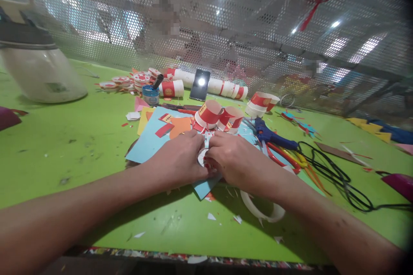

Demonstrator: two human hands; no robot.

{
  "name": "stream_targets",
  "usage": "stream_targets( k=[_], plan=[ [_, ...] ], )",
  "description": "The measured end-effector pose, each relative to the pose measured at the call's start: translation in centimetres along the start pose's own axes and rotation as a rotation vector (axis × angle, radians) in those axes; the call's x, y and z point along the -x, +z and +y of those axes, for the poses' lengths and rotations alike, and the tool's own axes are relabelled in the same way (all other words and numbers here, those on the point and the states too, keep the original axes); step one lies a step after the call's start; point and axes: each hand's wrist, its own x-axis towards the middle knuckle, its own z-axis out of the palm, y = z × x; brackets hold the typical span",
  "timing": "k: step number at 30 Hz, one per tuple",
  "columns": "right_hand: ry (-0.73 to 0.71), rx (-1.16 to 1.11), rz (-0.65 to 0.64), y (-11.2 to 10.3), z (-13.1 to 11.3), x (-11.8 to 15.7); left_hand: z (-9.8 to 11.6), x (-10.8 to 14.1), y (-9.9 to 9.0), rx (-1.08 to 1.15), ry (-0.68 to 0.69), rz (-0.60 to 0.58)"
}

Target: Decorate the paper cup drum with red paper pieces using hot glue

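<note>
A small round red-and-white piece [202, 157], which looks like a cut paper cup, sits between my hands above the coloured paper. My left hand [179, 154] is closed on its left side, thumb at the near edge. My right hand [237, 159] has its fingers bent onto the right side, covering much of the piece. Just beyond my fingertips stand two cut red-and-white paper cups [209, 114]. Light blue paper sheets [151, 137] lie under my hands, with an orange paper piece [180, 129] on top.
Right of my hands lie a blue glue gun [274, 135] with a black cord [335, 176] and red-handled scissors [282, 159]. A tape roll [261, 212] is under my right forearm. Behind are a phone [200, 85], stacked cups [226, 87] and a blue jar [150, 94]. A large jug [38, 64] stands left.
</note>
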Motion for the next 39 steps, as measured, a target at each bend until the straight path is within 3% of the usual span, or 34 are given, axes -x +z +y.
stream_targets(
  k=[15, 26, 32, 39],
  plan=[
    [-0.042, 0.08, 0.061, 0.4, -0.3, -0.2, 0.0, -0.1, -0.1, 0.003, 0.016, 0.005],
    [-0.012, 0.078, 0.028, 0.3, 0.0, -0.3, -0.1, -0.1, 0.1, 0.024, 0.009, -0.011],
    [0.007, 0.012, 0.162, -0.4, 0.6, 0.6, -0.4, 0.0, 0.4, 0.035, 0.035, 0.035],
    [-0.02, -0.076, 0.318, 0.4, 1.0, 1.1, -0.9, 0.0, 0.0, 0.093, 0.037, 0.0]
  ],
)
